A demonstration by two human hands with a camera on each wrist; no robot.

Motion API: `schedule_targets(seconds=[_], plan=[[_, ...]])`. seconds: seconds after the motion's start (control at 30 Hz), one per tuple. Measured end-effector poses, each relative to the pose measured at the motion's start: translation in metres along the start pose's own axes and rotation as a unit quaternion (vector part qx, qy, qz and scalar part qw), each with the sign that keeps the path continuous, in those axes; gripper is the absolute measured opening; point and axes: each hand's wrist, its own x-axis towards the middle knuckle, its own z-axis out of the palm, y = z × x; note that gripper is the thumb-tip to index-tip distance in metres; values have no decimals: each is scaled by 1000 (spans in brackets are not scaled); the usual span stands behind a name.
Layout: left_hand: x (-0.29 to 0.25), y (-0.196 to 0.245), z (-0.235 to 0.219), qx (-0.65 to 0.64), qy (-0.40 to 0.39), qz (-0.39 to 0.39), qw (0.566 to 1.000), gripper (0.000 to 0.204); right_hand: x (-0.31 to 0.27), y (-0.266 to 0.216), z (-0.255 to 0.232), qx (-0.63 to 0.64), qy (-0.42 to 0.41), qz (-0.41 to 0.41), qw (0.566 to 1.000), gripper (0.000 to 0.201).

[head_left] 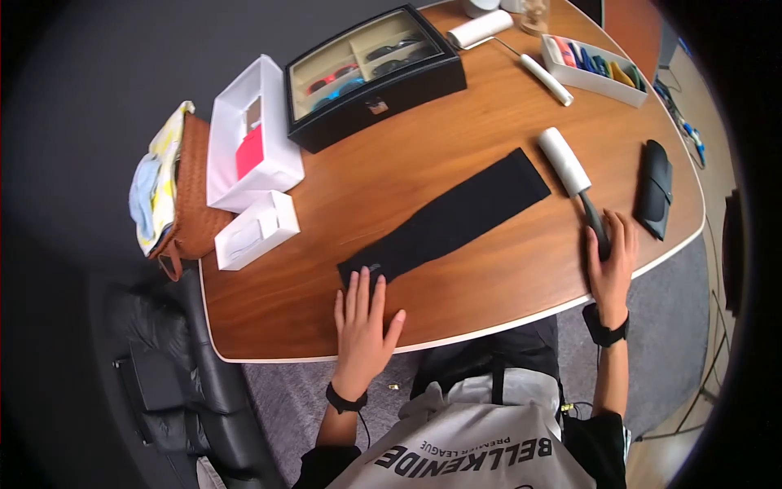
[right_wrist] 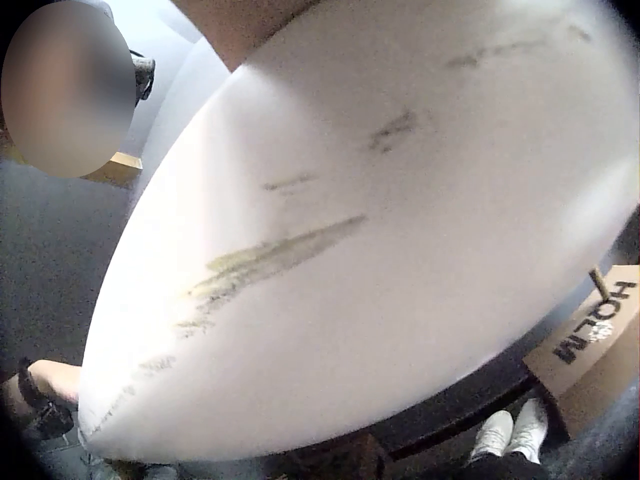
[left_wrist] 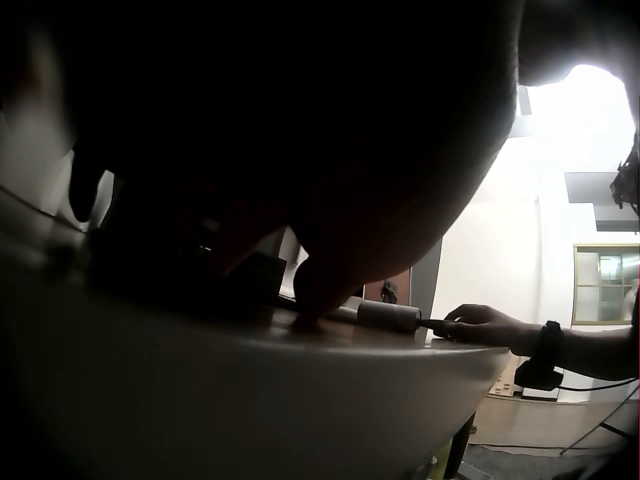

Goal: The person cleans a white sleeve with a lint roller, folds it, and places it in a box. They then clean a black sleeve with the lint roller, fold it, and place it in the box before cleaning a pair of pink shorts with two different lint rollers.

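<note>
Right fingers on one roller, seemingly

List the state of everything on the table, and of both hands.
Black cloth: laid flat
Grey-handled roller: gripped by its handle
White-handled roller: lying free
Display case: lid closed
Black pouch: flap closed
Tall white box: open
Long white box: open, filled
Left hand: open, fingertips on cloth
Right hand: gripping roller

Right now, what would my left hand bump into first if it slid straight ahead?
First the black cloth under your left hand; past that, probably the black glasses box, though depth is unclear.
</note>
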Motion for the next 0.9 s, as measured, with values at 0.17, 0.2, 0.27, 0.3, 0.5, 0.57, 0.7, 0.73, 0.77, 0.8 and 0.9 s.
schedule_targets(seconds=[0.17,0.2,0.27,0.3,0.5,0.57,0.7,0.73,0.77,0.8,0.9], plan=[[-25,6,2,-9,13,1,1000,66,1,-3,-1,-18,-2,-20,1000,36],[-32,8,2,-17,11,4,1000,66,2,-4,-3,-25,0,-22,999,36],[-45,9,5,-14,14,9,1000,65,3,-8,-5,-16,2,-21,1000,37],[-52,9,8,-34,34,12,999,64,3,-7,-5,-18,1,-22,1000,38],[-81,19,17,-49,81,82,992,66,0,-10,-4,-18,8,-26,999,42],[-81,18,18,-34,111,98,988,63,1,-14,-5,-13,13,-27,999,43],[-65,6,14,-22,85,121,989,50,-7,-21,-5,10,24,-31,999,44],[-66,1,15,-22,85,121,989,50,-10,-22,-5,23,30,-34,999,44],[-67,-4,16,-19,91,130,987,47,-13,-26,-7,23,28,-35,999,43],[-68,-6,16,-16,96,138,986,44,-16,-31,-8,21,29,-33,999,43],[-71,-8,15,-19,113,151,982,31,-28,-46,-9,66,26,-58,996,41]])
